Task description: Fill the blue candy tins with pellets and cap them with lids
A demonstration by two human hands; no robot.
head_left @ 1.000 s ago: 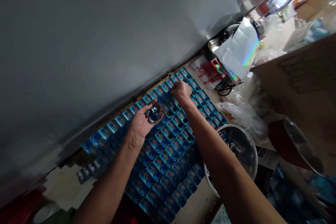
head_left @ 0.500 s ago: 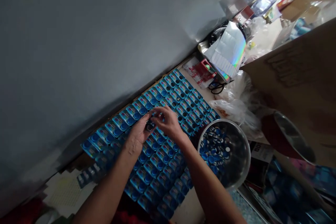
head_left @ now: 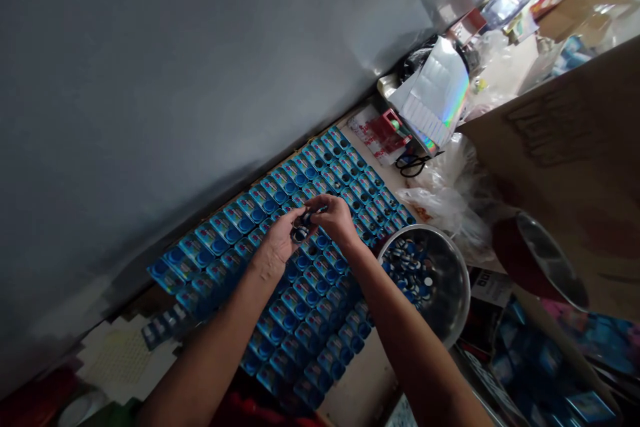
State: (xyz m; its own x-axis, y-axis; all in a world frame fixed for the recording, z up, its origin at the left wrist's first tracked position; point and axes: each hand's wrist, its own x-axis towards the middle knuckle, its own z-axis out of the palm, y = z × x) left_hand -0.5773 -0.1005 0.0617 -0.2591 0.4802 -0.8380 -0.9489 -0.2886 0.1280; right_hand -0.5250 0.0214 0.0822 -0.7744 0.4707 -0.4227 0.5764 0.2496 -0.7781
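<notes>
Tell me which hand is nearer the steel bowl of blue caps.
Right. The right hand is over the blue cards beside the steel bowl, its forearm passing the bowl's rim. The left hand, cupping small caps, is farther off, beyond the right.

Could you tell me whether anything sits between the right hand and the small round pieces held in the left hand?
Nothing visible does. The right hand already meets the left hand at the small round pieces, above the blue packs.

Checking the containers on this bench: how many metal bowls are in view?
2: one metal bowl of small blue pieces beside the right forearm, another tilted bowl at the right by the cardboard. Clutter may hide others.
</notes>
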